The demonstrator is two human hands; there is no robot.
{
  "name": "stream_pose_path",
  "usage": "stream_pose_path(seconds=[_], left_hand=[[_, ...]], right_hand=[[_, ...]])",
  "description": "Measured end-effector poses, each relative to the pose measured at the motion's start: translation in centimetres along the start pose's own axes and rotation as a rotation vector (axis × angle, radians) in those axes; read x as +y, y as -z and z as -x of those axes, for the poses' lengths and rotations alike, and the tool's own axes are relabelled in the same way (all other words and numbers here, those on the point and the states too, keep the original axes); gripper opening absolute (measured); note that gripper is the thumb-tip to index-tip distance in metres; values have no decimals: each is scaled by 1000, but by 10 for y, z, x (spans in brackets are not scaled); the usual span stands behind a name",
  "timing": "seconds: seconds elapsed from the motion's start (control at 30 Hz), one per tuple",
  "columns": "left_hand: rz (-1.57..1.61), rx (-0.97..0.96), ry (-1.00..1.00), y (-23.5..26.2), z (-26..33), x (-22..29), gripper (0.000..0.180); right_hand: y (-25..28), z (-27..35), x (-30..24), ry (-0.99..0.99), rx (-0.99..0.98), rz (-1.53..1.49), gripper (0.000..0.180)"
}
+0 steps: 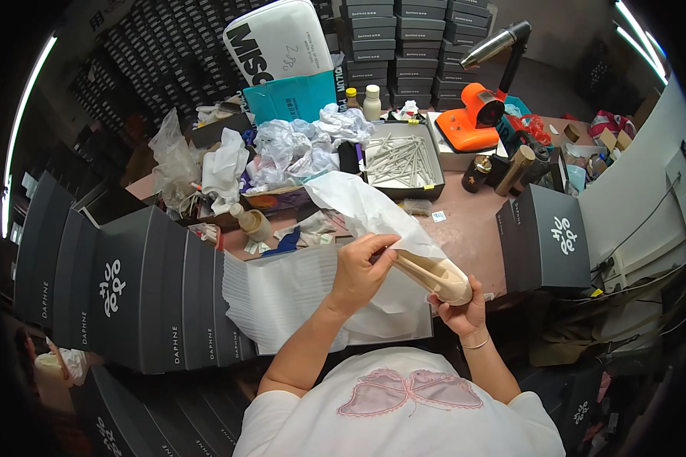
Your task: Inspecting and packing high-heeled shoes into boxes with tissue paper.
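Observation:
A beige flat shoe [448, 283] is held up in front of my chest, partly covered by a sheet of white tissue paper [381, 217] that rises to the upper left. My left hand [362, 273] is closed, its fingers pinching the paper's edge beside the shoe. Fingers of my right hand [465, 314] wrap round the near end of the shoe. Under my hands lies more white paper [396, 308] over a shallow tray or box, whose inside is hidden. To its left, a stack of thin white sheets [282, 286] overlaps its edge.
Dark shoe boxes [141, 286] stand at left, and another box [552, 240] at right. Behind are a carton of pale sticks [400, 160], crumpled paper [297, 148], an orange-based dryer stand [469, 118] and small bottles [372, 103]. A pump bottle [253, 223] stands nearer.

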State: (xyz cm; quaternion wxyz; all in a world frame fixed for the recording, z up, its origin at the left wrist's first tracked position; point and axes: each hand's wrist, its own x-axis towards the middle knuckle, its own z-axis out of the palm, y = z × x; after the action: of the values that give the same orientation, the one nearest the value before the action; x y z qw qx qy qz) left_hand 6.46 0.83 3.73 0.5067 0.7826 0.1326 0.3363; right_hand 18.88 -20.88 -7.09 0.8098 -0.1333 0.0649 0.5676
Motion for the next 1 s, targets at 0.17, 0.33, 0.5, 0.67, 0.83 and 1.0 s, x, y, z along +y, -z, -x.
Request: stream_pose_path(seconds=[0.17,0.33,0.5,0.67,0.83,1.0], left_hand=[[-166,-92,-390,-31,6,15,27],[163,-412,-609,-92,48,25,35],[334,-389,-111,-95,66,12,31],[311,-497,-267,-127,78,7,19],[23,-735,-251,-115,97,-32,31],[-479,-697,-182,-80,97,-122,56]], right_hand=[[-45,3,14,137,-86,-33,57],[-34,-8,32,423,-280,64,45],[-6,-15,5,519,46,201,46],[42,-30,-18,501,314,340,46],[130,-45,-47,549,556,470,47],[241,-42,-106,707,813,838,48]])
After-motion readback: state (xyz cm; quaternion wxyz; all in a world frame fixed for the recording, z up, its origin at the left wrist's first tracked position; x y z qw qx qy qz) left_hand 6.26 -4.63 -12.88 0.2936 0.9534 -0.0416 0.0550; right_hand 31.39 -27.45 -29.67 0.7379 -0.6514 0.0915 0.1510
